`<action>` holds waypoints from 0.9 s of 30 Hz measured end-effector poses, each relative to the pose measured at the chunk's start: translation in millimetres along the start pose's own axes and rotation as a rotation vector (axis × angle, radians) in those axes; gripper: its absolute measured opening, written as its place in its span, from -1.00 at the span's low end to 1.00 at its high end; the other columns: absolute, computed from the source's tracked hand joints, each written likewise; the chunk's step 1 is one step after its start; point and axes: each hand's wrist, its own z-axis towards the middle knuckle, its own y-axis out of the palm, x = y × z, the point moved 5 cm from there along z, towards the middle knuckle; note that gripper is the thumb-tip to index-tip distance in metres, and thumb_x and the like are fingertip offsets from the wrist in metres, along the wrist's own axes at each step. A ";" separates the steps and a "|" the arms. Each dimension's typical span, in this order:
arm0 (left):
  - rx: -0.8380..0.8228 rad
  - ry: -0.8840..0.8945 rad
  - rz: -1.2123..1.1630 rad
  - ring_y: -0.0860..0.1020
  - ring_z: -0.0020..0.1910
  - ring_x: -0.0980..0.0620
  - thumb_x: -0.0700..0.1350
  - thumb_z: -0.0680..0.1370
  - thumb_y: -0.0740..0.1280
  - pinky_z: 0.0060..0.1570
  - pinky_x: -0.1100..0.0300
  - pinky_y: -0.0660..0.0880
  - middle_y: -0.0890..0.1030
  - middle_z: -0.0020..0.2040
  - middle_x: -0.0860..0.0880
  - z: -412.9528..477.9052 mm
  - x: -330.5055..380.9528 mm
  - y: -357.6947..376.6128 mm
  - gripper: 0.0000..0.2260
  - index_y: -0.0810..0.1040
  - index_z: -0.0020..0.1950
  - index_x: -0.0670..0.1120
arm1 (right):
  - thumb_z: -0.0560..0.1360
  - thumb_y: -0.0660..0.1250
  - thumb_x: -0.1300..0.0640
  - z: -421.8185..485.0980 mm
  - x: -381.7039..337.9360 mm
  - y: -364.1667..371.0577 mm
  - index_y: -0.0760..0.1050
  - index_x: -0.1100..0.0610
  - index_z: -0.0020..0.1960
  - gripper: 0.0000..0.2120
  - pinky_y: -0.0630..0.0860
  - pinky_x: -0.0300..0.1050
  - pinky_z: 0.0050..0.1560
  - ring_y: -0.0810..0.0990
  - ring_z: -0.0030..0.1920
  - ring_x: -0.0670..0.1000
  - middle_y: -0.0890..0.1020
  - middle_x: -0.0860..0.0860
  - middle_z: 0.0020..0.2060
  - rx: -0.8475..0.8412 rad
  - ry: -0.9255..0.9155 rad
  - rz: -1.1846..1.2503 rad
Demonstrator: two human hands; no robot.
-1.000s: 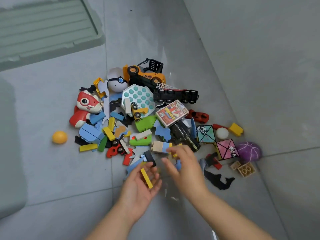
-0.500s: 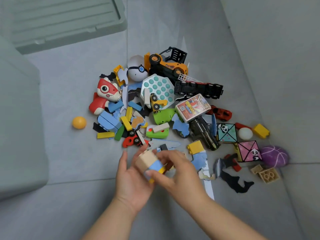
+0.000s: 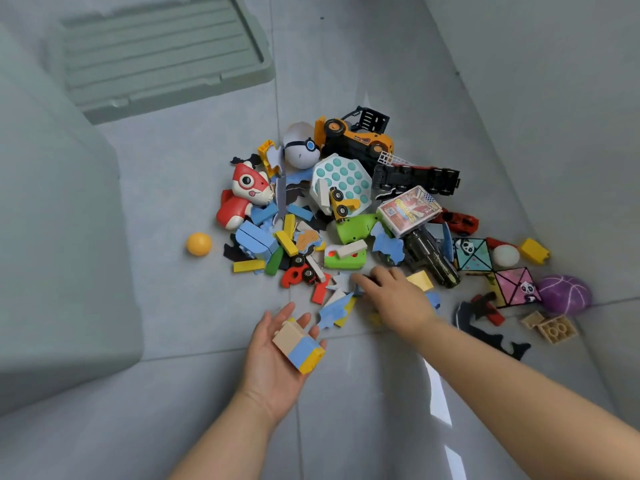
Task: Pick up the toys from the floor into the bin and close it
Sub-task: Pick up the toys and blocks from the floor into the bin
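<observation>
Toys [image 3: 346, 181]: nearly all lay on the floor [image 3: 180, 317], bin [image 3: 52, 237] unclosed, lid [image 3: 156, 53] apart; your left hand [image 3: 273, 372] cradled blocks [image 3: 299, 344] on its open palm, your right hand [image 3: 398, 299] spread flat among pieces.

Soft even daylight, floor [image 3: 381, 393] glare streaks, wide-angle edge bending.

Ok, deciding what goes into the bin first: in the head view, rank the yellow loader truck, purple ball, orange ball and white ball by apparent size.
1. yellow loader truck
2. purple ball
3. orange ball and white ball: they look about alike, so I won't rank them.
</observation>
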 end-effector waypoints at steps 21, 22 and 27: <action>-0.203 0.093 0.114 0.67 -0.10 -0.02 0.30 0.54 0.00 -0.13 0.10 0.50 0.70 -0.07 -0.06 -0.6 18.4 35.2 -0.52 0.57 0.09 0.05 | 0.57 0.18 0.03 -49.3 -117.7 -79.2 0.03 0.08 0.51 -0.42 0.23 -0.25 0.24 0.29 0.33 0.01 0.33 0.01 0.34 0.092 0.063 0.500; -0.209 0.094 0.118 0.68 -0.16 0.00 0.29 0.54 -0.01 -0.20 0.12 0.52 0.71 -0.13 -0.05 -0.5 18.9 33.7 -0.51 0.57 0.05 0.03 | 0.57 0.17 0.02 -50.7 -120.7 -81.8 -0.02 0.08 0.51 -0.40 0.19 -0.27 0.28 0.25 0.37 0.00 0.29 0.00 0.38 0.082 0.045 0.493; -0.247 0.050 0.013 0.68 -0.25 0.02 0.25 0.54 0.06 -0.24 0.15 0.55 0.70 -0.20 -0.04 0.2 20.9 30.8 -0.53 0.64 -0.01 -0.01 | 0.55 0.19 0.11 -54.9 -124.1 -88.3 0.40 0.12 0.34 -0.63 0.36 -0.26 0.24 0.40 0.30 -0.04 0.45 -0.02 0.30 0.221 -0.118 0.666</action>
